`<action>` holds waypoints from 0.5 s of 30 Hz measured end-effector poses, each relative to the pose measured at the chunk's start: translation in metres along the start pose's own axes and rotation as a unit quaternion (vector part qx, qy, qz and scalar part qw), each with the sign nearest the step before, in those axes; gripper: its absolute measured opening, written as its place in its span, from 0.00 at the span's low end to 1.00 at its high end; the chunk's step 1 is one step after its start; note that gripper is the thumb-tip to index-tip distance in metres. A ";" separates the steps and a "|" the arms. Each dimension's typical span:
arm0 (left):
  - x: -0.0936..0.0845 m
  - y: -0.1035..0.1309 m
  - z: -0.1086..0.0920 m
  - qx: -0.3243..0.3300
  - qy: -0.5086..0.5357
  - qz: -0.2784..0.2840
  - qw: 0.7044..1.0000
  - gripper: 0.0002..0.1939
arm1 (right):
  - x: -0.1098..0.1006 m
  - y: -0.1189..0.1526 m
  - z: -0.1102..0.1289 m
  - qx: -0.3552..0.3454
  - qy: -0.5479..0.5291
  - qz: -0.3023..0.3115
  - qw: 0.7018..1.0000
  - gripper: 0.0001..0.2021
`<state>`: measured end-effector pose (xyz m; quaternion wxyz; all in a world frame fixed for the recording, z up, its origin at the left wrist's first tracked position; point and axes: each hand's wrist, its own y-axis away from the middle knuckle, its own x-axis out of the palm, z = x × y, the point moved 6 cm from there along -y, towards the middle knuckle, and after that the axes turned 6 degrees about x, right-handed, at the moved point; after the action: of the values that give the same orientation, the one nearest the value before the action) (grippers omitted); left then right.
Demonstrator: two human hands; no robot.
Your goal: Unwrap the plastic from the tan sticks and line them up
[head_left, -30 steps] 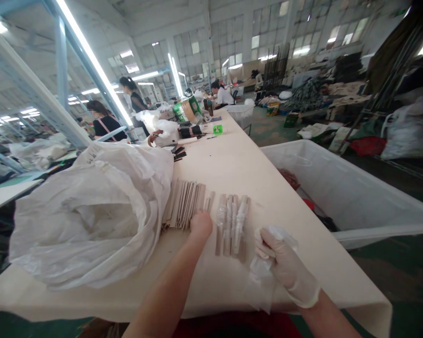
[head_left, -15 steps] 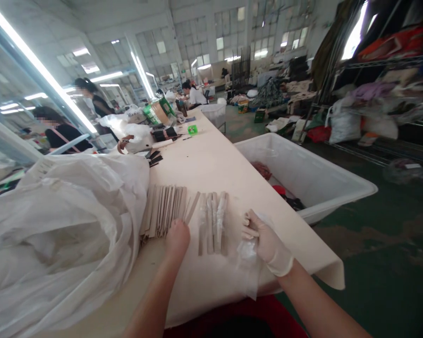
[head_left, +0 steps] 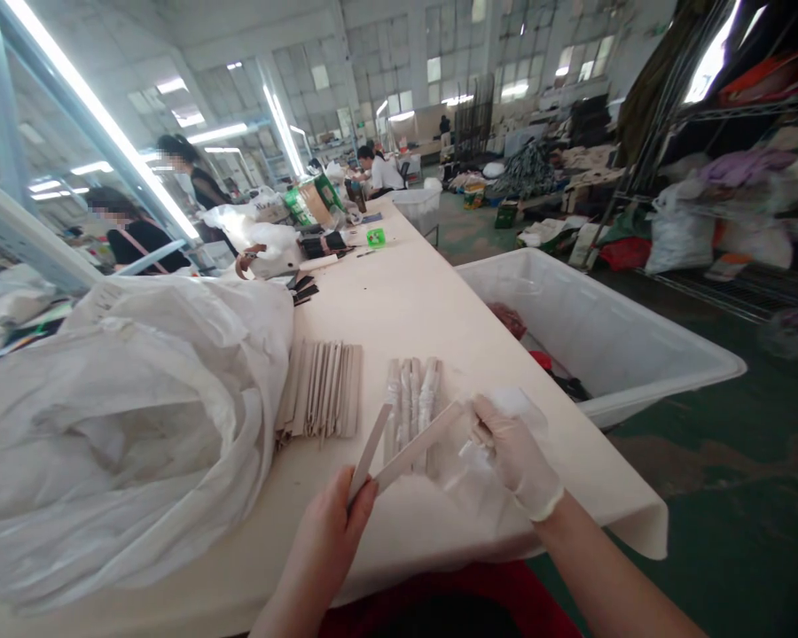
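Left hand [head_left: 336, 518]: is now gripping two strips [head_left: 422, 444], lifted from stack [head_left: 329, 390] toward table [head_left: 386, 554] edge; gloved right hand [head_left: 515, 452]: is pinching plastic [head_left: 482, 501].

At lower centre, the left hand [head_left: 346, 507] hid the near ends of two strips [head_left: 423, 445]. Right of centre, the right hand [head_left: 515, 450] covered part of the clear plastic [head_left: 475, 492]. The left edge cut off the white sack [head_left: 256, 323]. At right, the table [head_left: 399, 297] hid part of the tub [head_left: 612, 328]. Contents of the upper-centre green box [head_left: 376, 237] were too small to identify.
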<state>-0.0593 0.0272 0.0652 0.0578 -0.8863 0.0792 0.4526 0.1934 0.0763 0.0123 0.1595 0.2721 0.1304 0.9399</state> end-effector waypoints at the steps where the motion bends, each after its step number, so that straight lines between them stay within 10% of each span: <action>1: 0.001 0.000 0.000 0.003 -0.005 0.011 1.000 0.12 | -0.004 0.001 0.002 -0.017 0.042 -0.022 0.999 0.16; 5: 0.008 -0.003 -0.008 0.000 0.004 0.017 1.000 0.12 | 0.002 0.011 -0.005 -0.016 0.110 -0.022 0.994 0.17; 11: 0.026 -0.018 -0.029 -0.025 0.156 -0.032 0.987 0.11 | 0.051 0.046 -0.051 0.134 -0.003 0.144 0.981 0.17; 15: 0.032 -0.017 -0.025 -0.041 0.189 -0.019 0.981 0.12 | 0.044 0.042 -0.043 0.132 -0.035 0.132 0.982 0.15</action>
<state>-0.0179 0.0366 0.0541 0.0143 -0.9589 0.0531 0.2782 0.1247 0.0476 0.0116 0.0010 0.3386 0.2106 0.9170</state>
